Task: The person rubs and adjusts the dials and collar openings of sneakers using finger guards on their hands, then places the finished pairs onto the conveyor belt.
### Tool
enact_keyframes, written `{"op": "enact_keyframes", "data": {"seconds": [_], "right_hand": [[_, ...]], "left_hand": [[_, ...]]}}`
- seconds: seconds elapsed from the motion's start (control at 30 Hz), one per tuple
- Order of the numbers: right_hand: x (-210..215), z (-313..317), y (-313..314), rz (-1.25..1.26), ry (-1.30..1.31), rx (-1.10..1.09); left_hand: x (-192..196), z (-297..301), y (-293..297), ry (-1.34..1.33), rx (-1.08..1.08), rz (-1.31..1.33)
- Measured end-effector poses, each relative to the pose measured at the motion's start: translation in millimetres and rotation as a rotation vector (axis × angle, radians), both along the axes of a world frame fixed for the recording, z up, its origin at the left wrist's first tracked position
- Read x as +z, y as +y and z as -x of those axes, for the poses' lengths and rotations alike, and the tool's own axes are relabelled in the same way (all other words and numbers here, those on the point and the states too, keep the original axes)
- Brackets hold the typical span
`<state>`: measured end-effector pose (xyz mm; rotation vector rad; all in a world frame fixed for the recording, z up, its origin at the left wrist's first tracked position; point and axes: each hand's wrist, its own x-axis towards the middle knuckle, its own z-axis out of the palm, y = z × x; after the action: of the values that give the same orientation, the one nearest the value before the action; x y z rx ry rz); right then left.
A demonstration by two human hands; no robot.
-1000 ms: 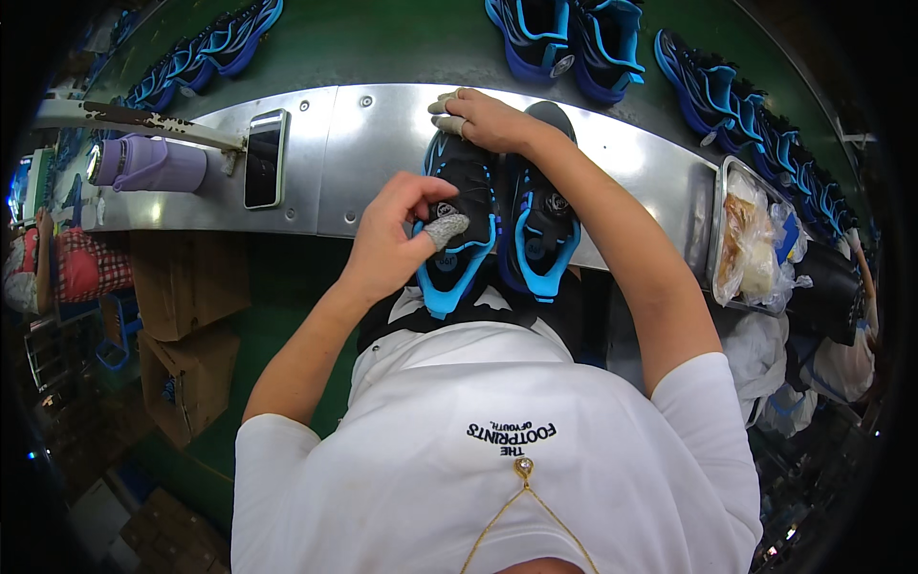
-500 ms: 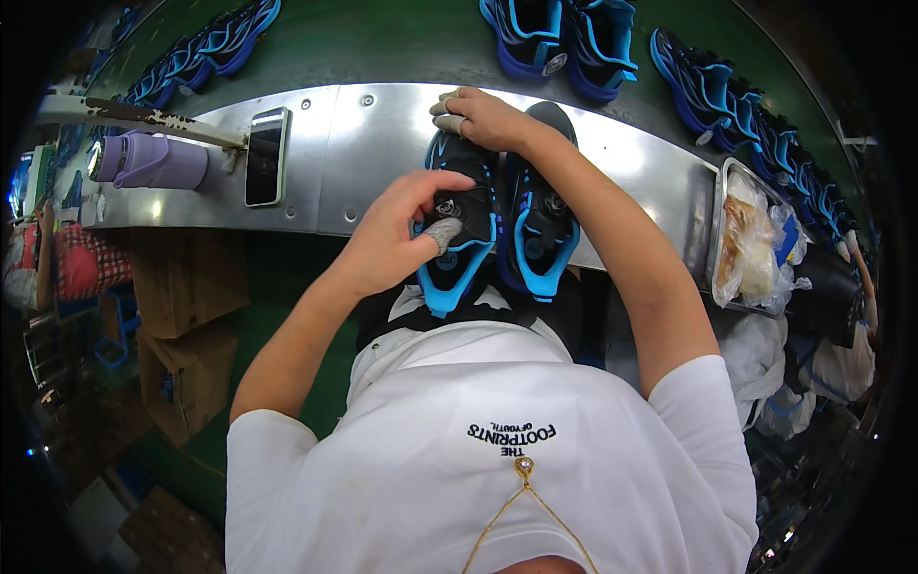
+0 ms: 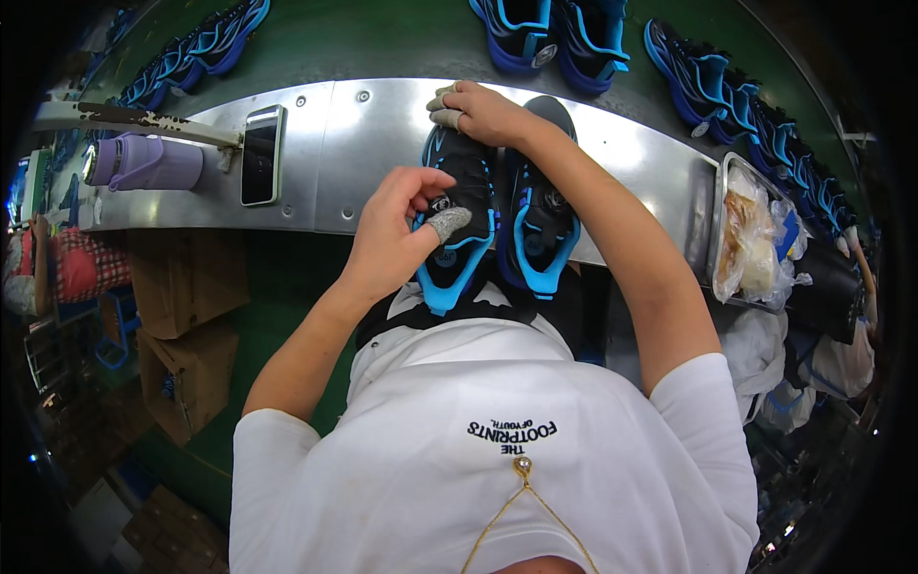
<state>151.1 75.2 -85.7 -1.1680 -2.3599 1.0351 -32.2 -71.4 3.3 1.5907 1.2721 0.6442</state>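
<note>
Leaning into the centre of the frame, both hands are at work on a pair of black-and-blue shoes, side by side with toes pointing up the frame and heels reaching past the near edge of the metal desk (image 3: 373,129). Here's the left hand (image 3: 390,234), at the tongue of the left shoe (image 3: 470,177): thumb in a grey cover (image 3: 448,223), index finger stretched above it, a gap between the two, the other fingers curled under; whether they pinch anything, I can't tell. Up top, the right hand (image 3: 486,115) comes across over the right shoe (image 3: 548,201) and lies at the left shoe's toe, its fingers close together and bent, pale covers (image 3: 446,119) on some; their grip underneath is hidden. Over to the left of the frame, a phone (image 3: 262,155) lies flat beside a lilac bottle (image 3: 158,163) on its side. Out right, a metal tray (image 3: 716,234) carries plastic-wrapped items (image 3: 760,244). And across the top, more blue-and-black shoes (image 3: 590,43) stand on a green surface (image 3: 382,43).
</note>
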Motion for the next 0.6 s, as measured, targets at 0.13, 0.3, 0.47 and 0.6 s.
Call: {"op": "enact_keyframes", "data": {"seconds": [0.13,0.3,0.47,0.6], "right_hand": [[-8,0,0,-0.057,0.063,-0.006],[-9,-1,-1,-0.058,0.055,-0.017],[-10,-1,1,-0.058,0.07,-0.014],[-10,-1,2,-0.078,0.056,-0.007]], "left_hand": [[0,11,9,-0.203,-0.198,0.196],[1,1,-1,0.049,-0.015,-0.124],[-9,8,3,-0.099,-0.083,-0.004],[-13,16,11,-0.226,-0.18,0.13]]}}
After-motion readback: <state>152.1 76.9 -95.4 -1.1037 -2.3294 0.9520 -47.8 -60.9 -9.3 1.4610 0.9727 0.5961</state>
